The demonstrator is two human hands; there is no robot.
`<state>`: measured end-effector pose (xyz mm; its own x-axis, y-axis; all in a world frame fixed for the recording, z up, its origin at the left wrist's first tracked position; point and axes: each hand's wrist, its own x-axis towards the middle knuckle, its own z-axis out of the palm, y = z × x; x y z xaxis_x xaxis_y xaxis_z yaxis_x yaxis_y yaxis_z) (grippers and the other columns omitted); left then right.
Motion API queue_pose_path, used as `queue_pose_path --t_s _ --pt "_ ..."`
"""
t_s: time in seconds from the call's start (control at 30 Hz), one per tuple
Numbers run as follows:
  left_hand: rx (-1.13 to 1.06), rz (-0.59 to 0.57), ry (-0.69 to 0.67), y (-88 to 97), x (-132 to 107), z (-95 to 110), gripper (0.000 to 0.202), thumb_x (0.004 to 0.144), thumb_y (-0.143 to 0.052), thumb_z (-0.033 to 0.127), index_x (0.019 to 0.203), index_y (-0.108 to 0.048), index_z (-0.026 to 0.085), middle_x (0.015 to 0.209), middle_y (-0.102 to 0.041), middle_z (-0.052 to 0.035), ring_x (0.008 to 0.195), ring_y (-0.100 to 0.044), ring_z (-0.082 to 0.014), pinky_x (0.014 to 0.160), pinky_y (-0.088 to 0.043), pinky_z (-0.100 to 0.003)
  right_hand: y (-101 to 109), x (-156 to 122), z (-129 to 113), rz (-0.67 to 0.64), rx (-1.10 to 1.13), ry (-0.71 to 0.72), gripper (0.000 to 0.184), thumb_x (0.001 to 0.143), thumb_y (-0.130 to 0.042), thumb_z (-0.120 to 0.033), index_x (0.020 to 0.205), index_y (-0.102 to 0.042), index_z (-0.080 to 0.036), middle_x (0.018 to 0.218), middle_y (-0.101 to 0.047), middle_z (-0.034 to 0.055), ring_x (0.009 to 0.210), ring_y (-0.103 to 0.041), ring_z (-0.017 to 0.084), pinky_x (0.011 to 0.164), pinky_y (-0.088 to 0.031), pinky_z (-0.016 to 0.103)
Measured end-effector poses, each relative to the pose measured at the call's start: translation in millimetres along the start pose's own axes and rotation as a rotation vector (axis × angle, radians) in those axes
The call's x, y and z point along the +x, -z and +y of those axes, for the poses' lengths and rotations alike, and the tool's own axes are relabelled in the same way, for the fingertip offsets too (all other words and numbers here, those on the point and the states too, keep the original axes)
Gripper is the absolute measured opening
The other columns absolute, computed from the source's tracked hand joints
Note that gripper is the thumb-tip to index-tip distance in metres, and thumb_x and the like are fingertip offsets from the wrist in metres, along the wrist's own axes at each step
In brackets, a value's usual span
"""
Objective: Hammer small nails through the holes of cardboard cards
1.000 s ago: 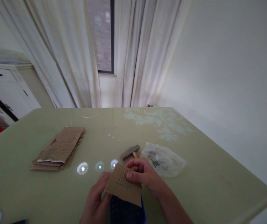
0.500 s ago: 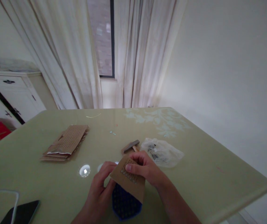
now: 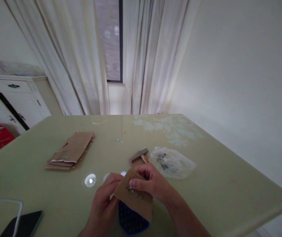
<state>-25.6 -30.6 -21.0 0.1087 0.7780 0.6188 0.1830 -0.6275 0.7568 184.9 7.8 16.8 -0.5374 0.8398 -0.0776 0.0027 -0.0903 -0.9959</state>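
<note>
Between my two hands is a piece of brown cardboard point(image 3: 137, 202) with rows of small holes or studs in its upper part. My left hand point(image 3: 105, 197) grips its left edge, with the fingertips partly hidden behind it. On the right side, my right hand point(image 3: 147, 182) pinches the card, its thumb pressed on the rows and the fingers behind. Below the card, and partly covered by it, lies a dark blue patterned object point(image 3: 132, 219) with a brighter blue rim. Just beyond my right hand lies a hammer point(image 3: 140, 154) on a small brown piece.
A clear plastic bag point(image 3: 172, 163) with small dark items lies right of the hammer. Stacked brown perforated cardboard point(image 3: 72, 149) sits at the left. A phone point(image 3: 24, 223) and a white cable point(image 3: 20, 207) are near the front left. Tiny scraps point(image 3: 119, 140) lie farther back.
The cardboard has tilted slightly and shifted a little left in my hands. My right thumb has moved slightly left and down across the rows. The view has shifted a little.
</note>
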Motion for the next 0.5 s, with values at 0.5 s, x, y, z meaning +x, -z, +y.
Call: queue_pose_path --t_s 0.5 --pt "0.503 0.082 -0.209 17.9 7.7 3.2 0.013 0.106 -0.071 0.036 0.112 -0.082 0.036 0.115 -0.076 -0.0021 0.11 -0.06 -0.024 0.098 -0.048 -0.034 -16.0 -9.2 -8.3 0.241 -0.413 0.131 0.039 0.1 -0.073 -0.046 0.073 -0.063 -0.02 0.065 -0.045 -0.0043 0.062 -0.039 0.013 0.054 -0.025 0.029"
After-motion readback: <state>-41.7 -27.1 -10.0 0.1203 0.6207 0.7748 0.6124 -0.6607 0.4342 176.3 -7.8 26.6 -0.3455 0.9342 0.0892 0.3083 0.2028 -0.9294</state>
